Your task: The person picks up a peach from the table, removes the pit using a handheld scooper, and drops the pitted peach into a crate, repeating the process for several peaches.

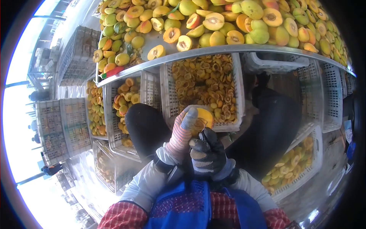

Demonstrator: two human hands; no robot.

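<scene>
My left hand (pixel 182 131), in a striped glove, is wrapped round a cut yellow fruit half (pixel 205 116), its hollowed face turned toward my other hand. Just right of it, my right hand (pixel 207 152), in a dark glove with grey fingertips, is closed round a tool whose thin metal loop (pixel 204 123) touches the fruit. The tool's handle is mostly hidden in the fingers. Below both hands, between my knees, a white crate (pixel 240 95) holds many small brownish-orange fruit pieces.
A metal table (pixel 171 55) heaped with whole and halved fruits spans the top, with a red-handled object (pixel 112 72) at its left corner. Crates of fruit (pixel 110 126) stand left, another crate (pixel 318 160) lower right. Stacked crates (pixel 63 126) and a distant person (pixel 52 169) are far left.
</scene>
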